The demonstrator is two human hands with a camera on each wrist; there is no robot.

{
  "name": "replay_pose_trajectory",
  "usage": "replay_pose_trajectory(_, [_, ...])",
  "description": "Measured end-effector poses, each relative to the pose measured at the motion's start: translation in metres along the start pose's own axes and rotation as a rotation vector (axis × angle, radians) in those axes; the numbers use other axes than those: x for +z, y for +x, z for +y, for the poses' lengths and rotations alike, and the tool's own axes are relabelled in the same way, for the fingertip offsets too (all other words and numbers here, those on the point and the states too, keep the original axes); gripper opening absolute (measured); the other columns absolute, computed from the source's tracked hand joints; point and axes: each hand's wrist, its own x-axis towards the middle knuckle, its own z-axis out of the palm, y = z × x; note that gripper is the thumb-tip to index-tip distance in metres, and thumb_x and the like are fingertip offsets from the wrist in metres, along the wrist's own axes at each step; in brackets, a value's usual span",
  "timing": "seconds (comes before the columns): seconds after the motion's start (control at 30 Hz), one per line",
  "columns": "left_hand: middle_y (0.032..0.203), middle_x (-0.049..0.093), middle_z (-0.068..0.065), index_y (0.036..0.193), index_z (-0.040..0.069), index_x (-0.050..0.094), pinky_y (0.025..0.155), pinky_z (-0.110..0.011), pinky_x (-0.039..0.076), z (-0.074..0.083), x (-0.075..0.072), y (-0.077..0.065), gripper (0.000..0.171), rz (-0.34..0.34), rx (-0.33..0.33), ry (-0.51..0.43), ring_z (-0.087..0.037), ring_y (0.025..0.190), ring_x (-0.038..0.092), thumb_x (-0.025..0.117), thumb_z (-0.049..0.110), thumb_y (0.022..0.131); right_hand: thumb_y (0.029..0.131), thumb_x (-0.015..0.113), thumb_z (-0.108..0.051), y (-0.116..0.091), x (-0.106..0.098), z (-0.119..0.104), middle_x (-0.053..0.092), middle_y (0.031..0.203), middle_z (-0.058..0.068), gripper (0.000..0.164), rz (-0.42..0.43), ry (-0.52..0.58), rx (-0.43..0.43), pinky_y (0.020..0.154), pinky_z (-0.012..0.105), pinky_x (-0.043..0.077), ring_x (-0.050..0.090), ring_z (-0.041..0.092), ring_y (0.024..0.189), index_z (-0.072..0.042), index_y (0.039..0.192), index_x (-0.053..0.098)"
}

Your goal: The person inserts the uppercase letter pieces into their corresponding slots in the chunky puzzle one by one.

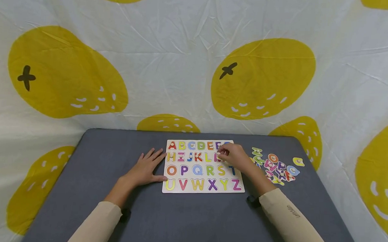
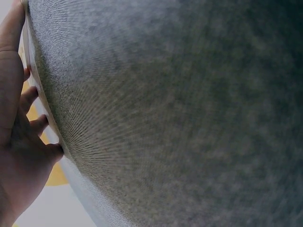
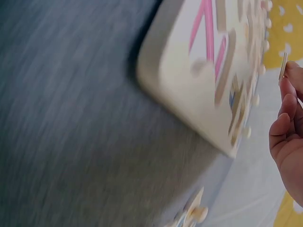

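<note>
A wooden alphabet puzzle board [image 1: 199,163] lies on the table, its top rows holding knobbed letters. At its left side my left hand [image 1: 145,170] rests with fingers spread, the thumb and a fingertip at the board's edge. My right hand [image 1: 235,156] is above the right end of the second row, hiding the letters there. Between its thumb and fingers it pinches a thin wooden letter piece [image 3: 283,67], seen edge-on in the right wrist view; which letter it is cannot be told. The left wrist view shows the left hand [image 2: 21,165] against the grey tabletop.
Loose letter pieces [image 1: 280,166] lie in a pile to the right of the board, with a yellow letter piece [image 1: 298,161] apart from them. The grey table [image 1: 190,220] ends at a white curtain [image 1: 169,81] with yellow fruit prints.
</note>
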Motion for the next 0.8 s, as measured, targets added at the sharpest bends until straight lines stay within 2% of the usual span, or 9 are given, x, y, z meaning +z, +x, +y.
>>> replay_pose_trajectory(0.37, [0.17,0.029,-0.01,0.164,0.02,0.032,0.118,-0.076,0.018,-0.001,0.001,0.001,0.104,-0.004,-0.003,0.005,-0.045,0.158,0.018,0.073,0.071,0.082,0.094,0.075,-0.015,0.023,0.029,-0.018,0.063,0.082,-0.004,0.004,-0.107,-0.004,0.001,0.071,0.026,0.046,0.054,0.01,0.075,-0.011,0.096,0.075])
replay_pose_trajectory(0.8, [0.17,0.029,-0.01,0.164,0.019,0.032,0.118,-0.076,0.017,0.0,-0.001,-0.001,0.104,-0.002,-0.004,-0.003,-0.045,0.157,0.019,0.074,0.069,0.083,0.093,0.076,-0.01,0.028,0.038,-0.027,0.067,0.083,-0.001,0.003,-0.088,-0.069,-0.017,0.073,0.027,0.05,0.056,0.01,0.075,-0.008,0.095,0.077])
